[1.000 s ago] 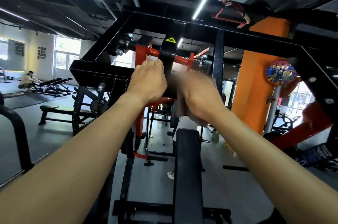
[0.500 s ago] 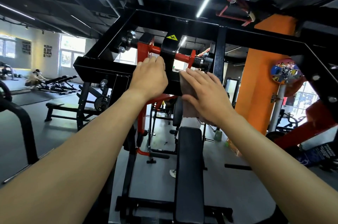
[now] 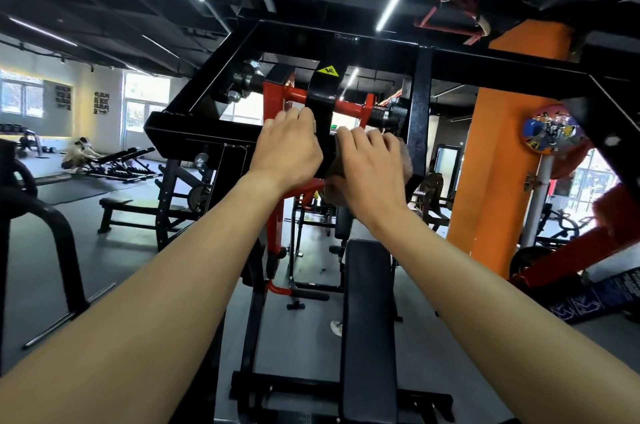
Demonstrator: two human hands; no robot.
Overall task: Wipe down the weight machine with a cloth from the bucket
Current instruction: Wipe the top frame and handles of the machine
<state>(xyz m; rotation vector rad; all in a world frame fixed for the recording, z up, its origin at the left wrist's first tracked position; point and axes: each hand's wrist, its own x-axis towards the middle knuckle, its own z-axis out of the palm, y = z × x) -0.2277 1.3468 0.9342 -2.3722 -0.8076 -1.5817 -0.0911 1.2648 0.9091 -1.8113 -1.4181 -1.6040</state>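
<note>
The black weight machine frame [image 3: 346,42] fills the upper middle, with a red pivot bar [image 3: 349,109] and a black centre arm bearing a yellow warning sticker [image 3: 327,71]. My left hand [image 3: 289,149] grips the black crossbar next to the centre arm, fingers curled over its top. My right hand [image 3: 367,174] presses a brownish-grey cloth [image 3: 406,160] against the machine just right of the centre arm; the cloth shows at the hand's right edge and below the palm. The bucket is out of sight.
The machine's black padded bench [image 3: 367,319] runs straight below my arms. An orange pillar [image 3: 505,153] stands at right, beside a red machine arm [image 3: 568,250]. Benches and racks [image 3: 138,208] fill the left floor, where a person [image 3: 78,153] is crouched far back.
My right hand with the cloth has moved right and slightly up along the machine, its fingers curling more over the cloth. My left hand keeps its grip on the crossbar.
</note>
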